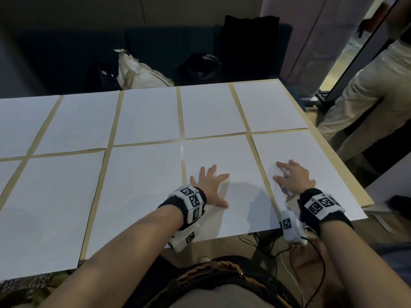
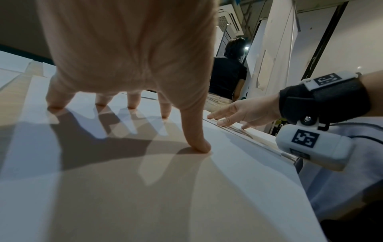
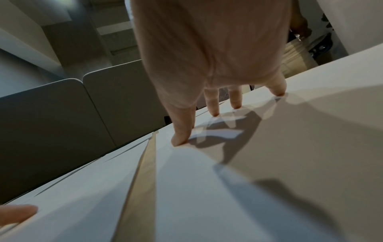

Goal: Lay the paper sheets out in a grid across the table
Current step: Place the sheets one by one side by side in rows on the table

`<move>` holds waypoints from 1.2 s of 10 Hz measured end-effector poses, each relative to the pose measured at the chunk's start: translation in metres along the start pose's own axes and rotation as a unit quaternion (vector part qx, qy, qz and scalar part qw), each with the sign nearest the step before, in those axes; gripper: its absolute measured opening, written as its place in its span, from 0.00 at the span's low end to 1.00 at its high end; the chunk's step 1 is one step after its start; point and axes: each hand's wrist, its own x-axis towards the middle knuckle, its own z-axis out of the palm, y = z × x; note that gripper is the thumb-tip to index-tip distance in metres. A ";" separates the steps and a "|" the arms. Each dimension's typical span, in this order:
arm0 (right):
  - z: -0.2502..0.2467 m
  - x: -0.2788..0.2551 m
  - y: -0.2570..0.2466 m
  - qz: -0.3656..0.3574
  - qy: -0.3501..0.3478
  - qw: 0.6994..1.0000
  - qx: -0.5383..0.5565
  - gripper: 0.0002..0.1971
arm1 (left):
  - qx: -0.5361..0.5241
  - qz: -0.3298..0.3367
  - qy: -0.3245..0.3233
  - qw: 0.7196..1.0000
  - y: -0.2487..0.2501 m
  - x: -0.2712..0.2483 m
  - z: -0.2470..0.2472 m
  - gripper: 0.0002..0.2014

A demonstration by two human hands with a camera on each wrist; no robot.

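The right hand, fingers spread flat, presses the end sheet (long axis running away), 1 gap from the sheet under the splayed left hand.

White paper sheets flat, seemingly gridded.

Left hand flat, fingers spread, palm down. Right hand fingertips pressing down, fingers straight.
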 end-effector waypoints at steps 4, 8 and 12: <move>0.000 0.000 0.001 0.003 0.001 1.000 0.015 0.26 | -0.002 -0.001 -0.007 1.000 0.003 0.001 0.000 0.46; -0.004 0.002 0.008 0.007 0.001 1.000 0.026 0.26 | 0.000 0.001 -0.008 1.000 0.008 0.001 0.001 0.46; -0.004 0.005 0.008 0.007 0.002 1.000 0.028 0.26 | 0.001 -0.002 -0.003 1.000 0.008 0.003 -0.001 0.46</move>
